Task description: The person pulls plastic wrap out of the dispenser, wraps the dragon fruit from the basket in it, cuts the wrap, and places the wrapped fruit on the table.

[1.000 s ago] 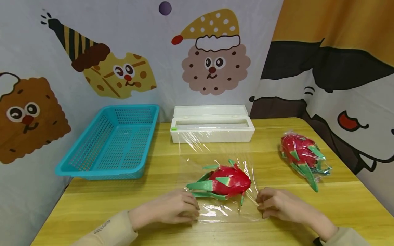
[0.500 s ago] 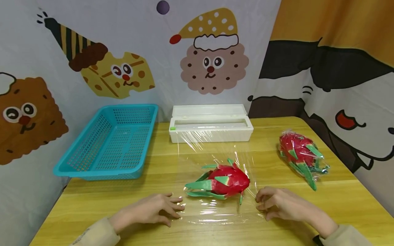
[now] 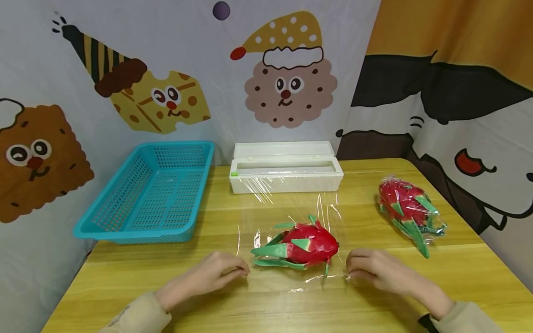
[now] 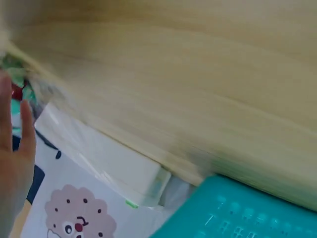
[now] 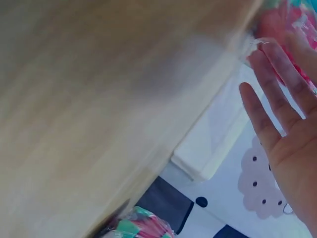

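Observation:
A red dragon fruit (image 3: 313,245) with green scales lies on its side on a sheet of clear plastic wrap (image 3: 259,238). The sheet runs back to a white wrap dispenser (image 3: 287,184) whose lid stands up. At the sheet's front left corner, my left hand (image 3: 208,277) pinches the film between thumb and fingers. My right hand (image 3: 381,274) pinches the front right corner; its other fingers (image 5: 267,82) are fairly straight in the right wrist view. The left wrist view is blurred and shows only part of the left hand (image 4: 15,163).
A second dragon fruit (image 3: 403,203), wrapped in film, lies at the right of the wooden table (image 3: 266,319). To the left stands a blue perforated basket (image 3: 193,217). A cartoon-printed cloth (image 3: 225,92) hangs behind the table.
My left hand came off the film, moved left with spread fingers, and now pinches its left corner. The film's front edge has shifted up, away from me. The right hand has barely moved.

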`<state>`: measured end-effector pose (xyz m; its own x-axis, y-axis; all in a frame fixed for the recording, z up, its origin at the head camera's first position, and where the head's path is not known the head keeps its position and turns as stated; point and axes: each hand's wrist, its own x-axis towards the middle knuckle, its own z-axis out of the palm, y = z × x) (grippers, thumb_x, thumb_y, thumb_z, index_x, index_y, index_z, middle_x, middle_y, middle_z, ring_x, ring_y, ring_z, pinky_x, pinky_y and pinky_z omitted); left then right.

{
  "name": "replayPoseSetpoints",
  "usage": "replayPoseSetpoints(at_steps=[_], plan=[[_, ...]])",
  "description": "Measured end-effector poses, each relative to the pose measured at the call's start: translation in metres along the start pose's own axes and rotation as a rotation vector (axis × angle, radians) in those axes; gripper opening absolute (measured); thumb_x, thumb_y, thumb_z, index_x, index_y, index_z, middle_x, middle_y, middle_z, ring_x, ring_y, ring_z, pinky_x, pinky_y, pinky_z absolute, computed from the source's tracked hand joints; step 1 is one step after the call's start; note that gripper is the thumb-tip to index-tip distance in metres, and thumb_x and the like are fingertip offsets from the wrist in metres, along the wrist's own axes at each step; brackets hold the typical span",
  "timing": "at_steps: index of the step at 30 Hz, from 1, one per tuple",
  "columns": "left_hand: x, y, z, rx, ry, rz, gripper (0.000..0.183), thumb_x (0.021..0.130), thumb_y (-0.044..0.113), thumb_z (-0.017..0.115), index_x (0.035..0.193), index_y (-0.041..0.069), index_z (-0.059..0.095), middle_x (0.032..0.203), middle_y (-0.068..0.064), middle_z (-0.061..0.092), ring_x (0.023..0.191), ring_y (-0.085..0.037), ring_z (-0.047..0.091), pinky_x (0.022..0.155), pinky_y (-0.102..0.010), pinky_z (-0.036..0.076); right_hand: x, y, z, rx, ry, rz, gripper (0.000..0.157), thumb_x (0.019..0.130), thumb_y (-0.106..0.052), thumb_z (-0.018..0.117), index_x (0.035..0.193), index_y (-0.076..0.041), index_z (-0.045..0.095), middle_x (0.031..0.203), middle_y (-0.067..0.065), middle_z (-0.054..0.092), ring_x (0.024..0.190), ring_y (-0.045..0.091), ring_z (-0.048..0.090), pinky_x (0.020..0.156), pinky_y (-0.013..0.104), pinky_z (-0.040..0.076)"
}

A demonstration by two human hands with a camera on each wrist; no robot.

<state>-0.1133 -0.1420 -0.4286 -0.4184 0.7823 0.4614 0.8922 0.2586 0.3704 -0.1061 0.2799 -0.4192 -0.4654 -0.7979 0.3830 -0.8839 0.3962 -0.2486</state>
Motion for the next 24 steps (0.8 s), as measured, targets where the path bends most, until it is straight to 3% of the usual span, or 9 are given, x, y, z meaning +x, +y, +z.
replayPoseSetpoints(at_steps=[2,5,11,16,21,24], plan=[[0.007,0.0,0.001,-0.018,0.104,-0.013,0.011,0.083,-0.002,0.067,0.091,0.006,0.068,0.086,-0.002,0.074,0.079,-0.009,0.07,0.077,-0.011,0.053,0.002,-0.002,-0.003,0.019,0.027,0.055,0.014,0.086,-0.011,0.068,0.09,-0.023,0.062,0.089,-0.013,0.061,0.078,-0.005,0.056,0.07,0.005,0.045],[0.018,0.001,0.005,-0.055,0.203,-0.092,0.012,0.082,-0.004,0.066,0.093,0.003,0.068,0.089,-0.006,0.073,0.082,-0.014,0.07,0.08,-0.016,0.055,0.007,-0.004,-0.005,0.001,0.078,0.15,0.021,0.082,-0.004,0.07,0.092,-0.02,0.062,0.091,-0.01,0.064,0.08,-0.002,0.06,0.072,0.006,0.047],[0.04,0.004,0.017,-0.048,0.275,-0.267,0.011,0.087,0.003,0.064,0.098,0.003,0.066,0.093,-0.008,0.073,0.087,-0.015,0.071,0.079,-0.021,0.057,0.022,-0.009,0.003,-0.106,0.221,0.235,0.035,0.07,0.009,0.075,0.092,-0.016,0.064,0.103,-0.003,0.064,0.088,0.009,0.063,0.082,0.006,0.048],[0.054,0.002,0.027,0.025,0.258,-0.359,0.008,0.087,0.003,0.064,0.095,0.004,0.065,0.09,-0.007,0.074,0.083,-0.014,0.071,0.073,-0.016,0.056,0.032,-0.012,0.007,-0.125,0.332,0.271,0.033,0.071,0.009,0.075,0.09,-0.015,0.064,0.106,0.002,0.063,0.091,0.013,0.062,0.087,0.002,0.042],[0.057,0.002,0.033,0.131,0.199,-0.315,0.01,0.084,0.001,0.067,0.091,0.005,0.071,0.09,-0.008,0.075,0.079,-0.015,0.072,0.068,-0.013,0.055,0.038,-0.012,0.011,-0.085,0.357,0.282,0.023,0.079,0.007,0.07,0.089,-0.013,0.062,0.107,0.003,0.064,0.093,0.016,0.063,0.09,0.001,0.04],[0.057,0.004,0.032,0.179,0.147,-0.275,0.012,0.083,0.0,0.066,0.093,0.004,0.072,0.093,-0.009,0.075,0.082,-0.017,0.072,0.071,-0.016,0.056,0.04,-0.01,0.011,-0.044,0.356,0.27,0.025,0.077,0.01,0.069,0.092,-0.009,0.06,0.106,0.004,0.066,0.093,0.019,0.066,0.089,0.003,0.044]])
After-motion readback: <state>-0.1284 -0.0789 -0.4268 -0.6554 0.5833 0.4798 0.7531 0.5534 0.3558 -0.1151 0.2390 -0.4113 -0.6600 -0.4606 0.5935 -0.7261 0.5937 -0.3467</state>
